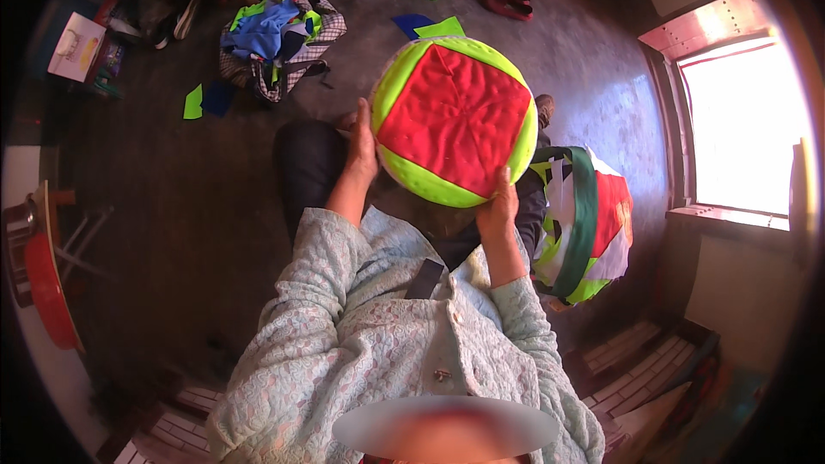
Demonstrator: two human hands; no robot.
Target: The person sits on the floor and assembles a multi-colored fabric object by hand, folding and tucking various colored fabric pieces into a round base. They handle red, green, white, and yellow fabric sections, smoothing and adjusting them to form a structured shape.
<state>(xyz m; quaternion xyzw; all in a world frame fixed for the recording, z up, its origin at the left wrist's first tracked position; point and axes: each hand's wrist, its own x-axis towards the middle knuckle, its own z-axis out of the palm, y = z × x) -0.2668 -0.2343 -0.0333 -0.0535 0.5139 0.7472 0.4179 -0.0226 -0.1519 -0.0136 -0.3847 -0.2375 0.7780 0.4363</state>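
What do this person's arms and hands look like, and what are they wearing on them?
Both arms wear long, loose sleeves of pale blue-green fabric with a raised, lacy pattern, ending at the forearms. The left hand and right hand are bare: no gloves, and no rings or watch that I can make out.

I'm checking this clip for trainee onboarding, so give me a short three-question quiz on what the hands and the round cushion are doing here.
1. True or false: both hands grip the round cushion by its rim.
2. What colour is the square patch in the cushion's middle: A) blue, B) red, C) white?
3. Fill in: the heap of cloth scraps lies on the ____.

Key
1. True: the left hand holds the left edge and the right hand the lower right edge.
2. B, red, with lime-green sections around it.
3. floor, beyond the person's knees.
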